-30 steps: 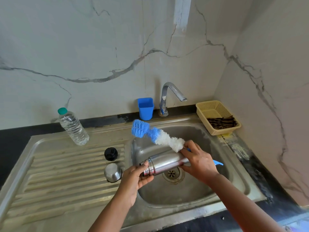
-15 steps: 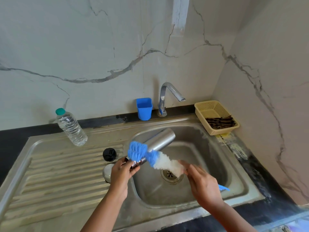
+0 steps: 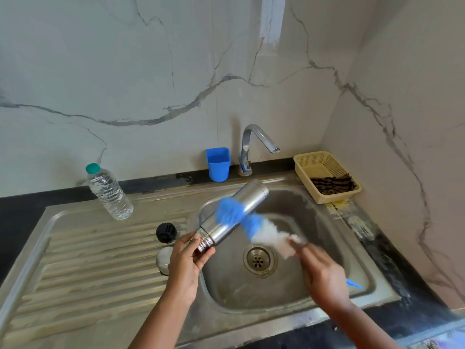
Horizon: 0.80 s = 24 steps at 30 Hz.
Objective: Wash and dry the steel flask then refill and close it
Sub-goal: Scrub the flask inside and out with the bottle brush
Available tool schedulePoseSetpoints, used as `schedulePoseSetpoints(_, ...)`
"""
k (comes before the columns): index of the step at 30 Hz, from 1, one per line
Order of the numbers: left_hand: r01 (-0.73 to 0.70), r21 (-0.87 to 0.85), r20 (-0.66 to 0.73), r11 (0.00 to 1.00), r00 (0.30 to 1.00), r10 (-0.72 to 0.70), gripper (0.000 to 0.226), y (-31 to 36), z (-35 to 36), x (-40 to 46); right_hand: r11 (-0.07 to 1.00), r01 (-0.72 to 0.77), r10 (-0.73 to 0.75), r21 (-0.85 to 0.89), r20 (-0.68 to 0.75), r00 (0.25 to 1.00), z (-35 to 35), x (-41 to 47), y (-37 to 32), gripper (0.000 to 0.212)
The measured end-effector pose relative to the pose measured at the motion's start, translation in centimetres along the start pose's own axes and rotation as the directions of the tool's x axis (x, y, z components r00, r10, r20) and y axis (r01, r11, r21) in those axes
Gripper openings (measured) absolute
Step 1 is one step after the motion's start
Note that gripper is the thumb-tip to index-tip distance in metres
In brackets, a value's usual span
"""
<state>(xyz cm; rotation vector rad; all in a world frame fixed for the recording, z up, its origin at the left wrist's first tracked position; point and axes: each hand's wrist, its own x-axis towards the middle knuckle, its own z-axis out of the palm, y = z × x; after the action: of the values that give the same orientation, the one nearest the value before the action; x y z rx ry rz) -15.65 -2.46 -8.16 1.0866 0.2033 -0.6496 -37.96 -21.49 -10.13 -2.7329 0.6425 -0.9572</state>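
My left hand (image 3: pixel 187 260) grips the steel flask (image 3: pixel 236 211) by its threaded neck, holding it slanted over the sink basin (image 3: pixel 314 295) with its base pointing up toward the tap. My right hand (image 3: pixel 323 272) holds the bottle brush (image 3: pixel 247 224) by its blue handle; the blue and white bristles lie blurred across the flask's side. The black stopper (image 3: pixel 166 232) and the steel cap (image 3: pixel 163 259) rest on the drainboard, the cap partly hidden by my left hand.
A plastic water bottle (image 3: pixel 108 192) with a green cap stands at the back of the drainboard (image 3: pixel 88 260). A blue cup (image 3: pixel 218 163) and the tap (image 3: pixel 254 144) stand behind the basin. A cream basket (image 3: pixel 324 170) holding a dark cloth sits at the right.
The flask went from lying level across both hands to slanting base-up in my left hand alone. My right hand moved the brush up along the flask's outside.
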Motion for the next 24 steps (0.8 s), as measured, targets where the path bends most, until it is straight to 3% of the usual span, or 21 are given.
schedulePoseSetpoints(2,0.000,0.000,0.007,1.000,1.000,0.000,0.011,0.4,0.4,0.0,0.983,0.182,-0.182,0.019,0.082,0.980,0.2,-0.7,-0.4,0.044)
schedulePoseSetpoints(3,-0.002,0.001,0.009,1.000,1.000,0.002,0.013,0.7,0.5,0.0,0.982,0.188,-0.189,0.021,0.090,0.978,0.3,-0.6,-0.3,0.046)
schedulePoseSetpoints(6,0.003,-0.019,0.022,1.000,1.000,-0.003,0.012,1.1,0.6,0.0,0.995,-0.078,0.079,0.055,-0.013,0.997,0.8,0.2,0.7,0.040)
schedulePoseSetpoints(8,0.006,-0.031,0.026,1.000,1.000,-0.005,0.012,1.1,0.6,-0.2,0.961,-0.268,0.275,0.070,-0.114,0.955,1.0,0.8,1.7,0.038)
schedulePoseSetpoints(10,0.019,-0.052,0.022,0.998,1.000,-0.018,0.012,0.9,0.6,-0.5,0.951,-0.306,0.308,0.041,-0.164,0.937,0.9,1.0,2.2,0.037)
schedulePoseSetpoints(12,0.032,-0.086,0.009,0.996,0.999,-0.032,0.013,0.7,0.7,-0.8,0.986,-0.168,0.168,0.011,-0.143,0.975,0.9,0.3,2.0,0.037)
schedulePoseSetpoints(15,0.037,-0.108,-0.002,0.993,0.999,-0.037,0.017,0.6,0.9,-1.2,0.993,0.119,-0.118,-0.020,0.029,0.993,0.9,-1.3,1.6,0.043)
schedulePoseSetpoints(17,0.030,-0.101,-0.007,0.994,0.999,-0.031,0.017,0.7,1.0,-1.3,0.988,0.154,-0.152,-0.014,0.084,0.985,1.1,-1.8,1.9,0.048)
schedulePoseSetpoints(20,0.033,-0.096,-0.013,0.995,0.999,-0.034,0.014,1.0,0.9,-1.1,0.995,-0.073,0.072,0.064,0.013,0.997,1.4,-1.7,2.4,0.044)
schedulePoseSetpoints(22,0.032,-0.097,-0.016,0.995,0.999,-0.034,0.014,1.1,0.8,-1.1,0.947,-0.294,0.304,0.132,-0.059,0.951,1.4,-1.5,2.8,0.043)
schedulePoseSetpoints(24,0.037,-0.096,-0.016,0.995,0.999,-0.039,0.014,0.9,0.9,-1.1,0.914,-0.381,0.395,0.140,-0.097,0.913,1.3,-1.4,3.1,0.043)
